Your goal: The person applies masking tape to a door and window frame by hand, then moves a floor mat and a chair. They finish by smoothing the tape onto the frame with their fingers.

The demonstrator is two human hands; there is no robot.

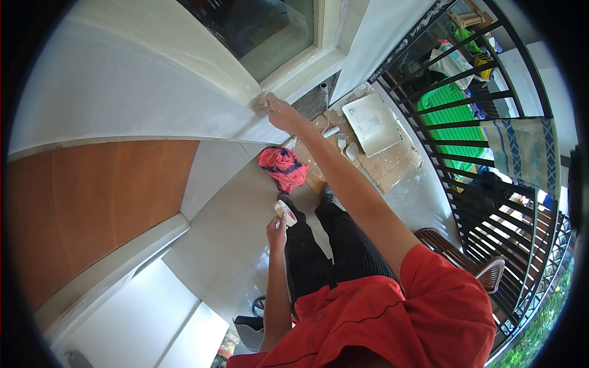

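My left hand [277, 233] holds up a pale roll of masking tape [285, 213] in front of my legs, fingers closed on it. My right hand [281, 114] reaches far forward to the wall corner [261, 104] just below the window frame [294, 67]. Its fingers are drawn together against the surface there. Whatever they pinch, if anything, is too small to make out. Whitish patches mark the wall by that corner.
On the floor, cardboard [399, 162] carries a white-stained tray [371, 124], a brush [342, 142] and a pale scoop-like tool [352, 151]. A red cloth [283, 167] lies by my feet. A black railing [454, 126] runs along the right, beside a brown chair [451, 248].
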